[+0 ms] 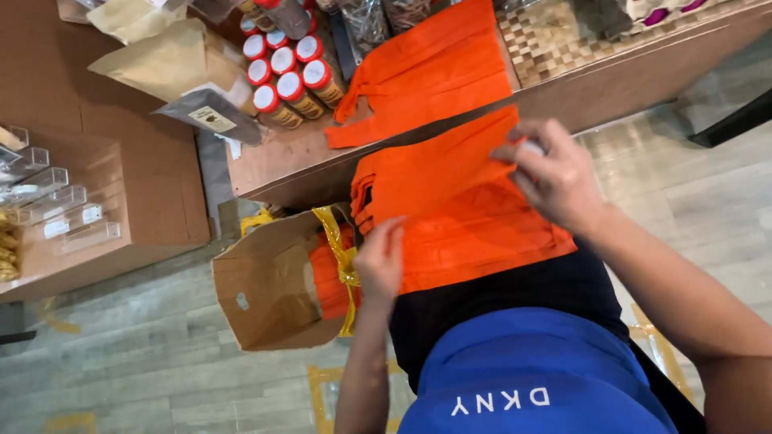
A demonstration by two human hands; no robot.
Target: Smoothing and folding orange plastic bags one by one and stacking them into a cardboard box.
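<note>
The right hand [555,173] covers whatever small pale thing it pinches at the orange bag's [450,209] top corner, and its forearm runs off the right edge. The cardboard box [261,293] hides most of the orange stack [326,281] inside it. The red-capped jars [285,76] are partly hidden under packets at the top edge.

Up and left of the grip, a cluster of brown spice jars with red-and-white lids [283,76] stands on the brown wooden counter [273,165]; just left of the jars lie tan paper pouches [165,60] and a grey foil pouch with a pale label [211,115]; farther left, clear acrylic holders [48,201] sit on a brown shelf; below and left of the grip, an open brown cardboard box [257,289] with yellow tape rests on the grey wood-plank floor [145,362]; above the grip lies a woven checkered mat [555,40].
</note>
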